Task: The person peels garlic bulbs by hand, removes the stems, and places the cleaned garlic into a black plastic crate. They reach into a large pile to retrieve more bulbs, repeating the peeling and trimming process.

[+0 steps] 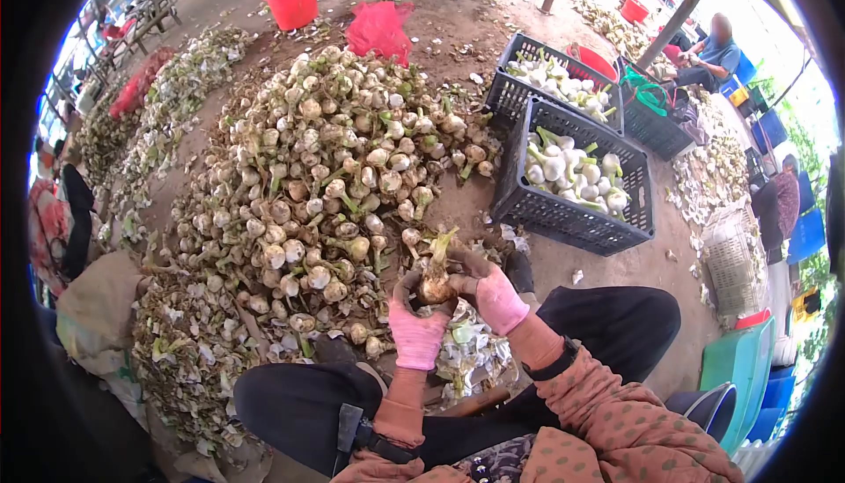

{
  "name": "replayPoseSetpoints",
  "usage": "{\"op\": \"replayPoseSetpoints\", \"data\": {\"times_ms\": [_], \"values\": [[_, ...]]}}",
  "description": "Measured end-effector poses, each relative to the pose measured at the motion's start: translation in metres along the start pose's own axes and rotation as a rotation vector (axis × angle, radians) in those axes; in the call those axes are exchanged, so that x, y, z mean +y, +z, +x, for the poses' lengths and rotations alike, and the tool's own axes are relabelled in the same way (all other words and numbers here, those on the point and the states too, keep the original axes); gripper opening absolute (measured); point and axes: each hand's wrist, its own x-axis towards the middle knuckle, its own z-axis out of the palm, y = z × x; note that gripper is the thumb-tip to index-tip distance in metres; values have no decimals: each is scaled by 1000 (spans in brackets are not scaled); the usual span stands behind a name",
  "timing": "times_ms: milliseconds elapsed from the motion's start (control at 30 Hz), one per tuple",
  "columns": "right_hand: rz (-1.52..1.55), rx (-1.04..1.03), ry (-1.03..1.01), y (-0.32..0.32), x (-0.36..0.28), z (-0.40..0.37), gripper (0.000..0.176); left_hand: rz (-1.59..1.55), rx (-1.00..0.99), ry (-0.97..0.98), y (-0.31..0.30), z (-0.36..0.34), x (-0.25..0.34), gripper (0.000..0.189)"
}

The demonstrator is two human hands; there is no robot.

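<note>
No readable text, labels, brands, numbers or signs anywhere in view.

Garlic bulb (435, 287) between both gloved hands (458, 307)

Daylight, broad and diffuse; exposure at the grip is even. The garlic bulb (436, 282), held between left hand (417, 331) and right hand (495, 298), is sharp, with no motion blur. Shadows are soft: a faint one lies under the black crate (563, 214) just right of the grip. Far beyond the grip, to the upper right, the open ground is blown out to white and detail is lost. Strong fisheye distortion: circular frame, black corners, the pole (682, 12) bowed. Toward the rim on both sides of the grip, focus softens and figures smear.
</note>
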Motion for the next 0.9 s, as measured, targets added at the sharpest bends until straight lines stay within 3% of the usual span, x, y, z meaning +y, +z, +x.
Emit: {"op": "replayPoseSetpoints", "data": {"times_ms": [167,333,433,500,633,700,900], "values": [[-269,79,-183,18,-2,6,40,483,76,293,3,-9,27,47],[-340,159,-195,24,2,6,29,532,114,418,-3,-6,17,45],[-359,142,-218,14,2,3,25,284,14,238,-4,-6,16,48],[-549,137,-235,6,2,2,24,72,-77,54,-3,-6,20,51],[-666,105,-228,-6,-6,-4,25,-108,-139,-25,-5,-3,22,51],[-749,104,-249,-16,-7,-5,26,-236,-197,-225,-8,0,25,49],[-645,247,-311,-16,-9,-12,21,-431,-296,-279,-6,-1,20,45]]}}
